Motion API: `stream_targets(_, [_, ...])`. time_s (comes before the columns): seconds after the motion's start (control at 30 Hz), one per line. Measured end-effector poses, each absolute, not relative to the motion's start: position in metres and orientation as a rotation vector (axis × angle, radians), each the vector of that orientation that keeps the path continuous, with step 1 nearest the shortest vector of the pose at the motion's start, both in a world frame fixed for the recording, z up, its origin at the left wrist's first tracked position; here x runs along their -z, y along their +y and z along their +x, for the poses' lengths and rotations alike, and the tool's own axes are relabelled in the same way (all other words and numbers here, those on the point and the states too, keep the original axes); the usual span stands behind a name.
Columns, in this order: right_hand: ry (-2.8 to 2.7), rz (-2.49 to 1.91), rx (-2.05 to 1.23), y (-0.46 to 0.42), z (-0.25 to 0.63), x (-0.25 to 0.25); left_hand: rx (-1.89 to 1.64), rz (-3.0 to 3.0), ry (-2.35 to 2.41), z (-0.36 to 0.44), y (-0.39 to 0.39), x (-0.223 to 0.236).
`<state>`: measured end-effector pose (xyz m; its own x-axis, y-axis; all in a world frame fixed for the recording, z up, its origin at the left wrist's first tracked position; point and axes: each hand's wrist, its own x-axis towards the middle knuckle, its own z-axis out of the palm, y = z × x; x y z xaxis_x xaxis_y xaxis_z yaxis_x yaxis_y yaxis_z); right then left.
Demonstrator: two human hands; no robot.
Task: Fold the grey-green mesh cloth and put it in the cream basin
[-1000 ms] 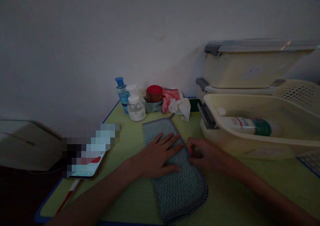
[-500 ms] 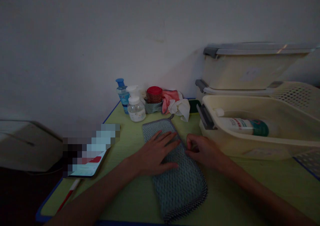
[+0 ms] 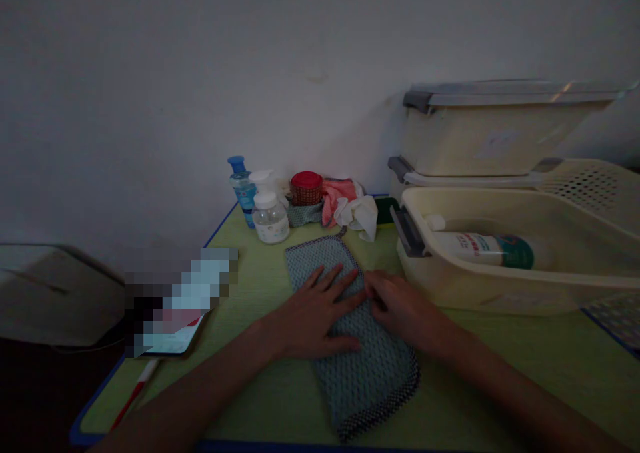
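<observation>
My left hand (image 3: 315, 319) lies spread across the blue-gray cloth (image 3: 367, 379); my right hand (image 3: 403, 306) curls at its edge, whether pinching I cannot tell.

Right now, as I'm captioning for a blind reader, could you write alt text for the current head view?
A person's left hand lies spread on a bluish textured cloth on a green table, the right hand curled at the cloth's trimmed edge. An open cream tub holding a bottle sits at right; a lit screen lies at left.
</observation>
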<state>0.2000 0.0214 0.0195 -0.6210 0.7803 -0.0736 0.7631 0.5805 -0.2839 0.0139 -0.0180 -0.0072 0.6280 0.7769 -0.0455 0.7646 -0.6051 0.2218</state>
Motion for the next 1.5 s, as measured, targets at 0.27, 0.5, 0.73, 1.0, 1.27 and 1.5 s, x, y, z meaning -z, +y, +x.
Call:
stream_targets(0.27, [-2.982, -0.990, 0.002, 0.021, 0.206, -0.019, -0.075, 2.686, 1.221, 0.005, -0.008, 0.005])
stream_targets(0.5, [-3.075, -0.471, -0.039, 0.028, 0.208, -0.013, -0.111, 2.720, 1.187, -0.002, -0.003, 0.008])
stream_targets(0.73, [-3.151, -0.592, -0.259, 0.026, 0.211, -0.026, -0.087, 2.716, 1.243, -0.002, -0.007, 0.009])
stream_targets(1.0, [-3.133, -0.552, -0.405, 0.026, 0.213, -0.025, -0.103, 2.721, 1.220, -0.003, -0.007, 0.007])
stream_targets(1.27, [-2.668, -1.025, -0.648, 0.034, 0.210, -0.018, -0.116, 2.728, 1.149, -0.009, -0.005, 0.008])
stream_targets(1.5, [-2.631, -1.249, -0.881, 0.040, 0.212, -0.016, -0.013, 2.670, 1.170, -0.014, -0.007, -0.003])
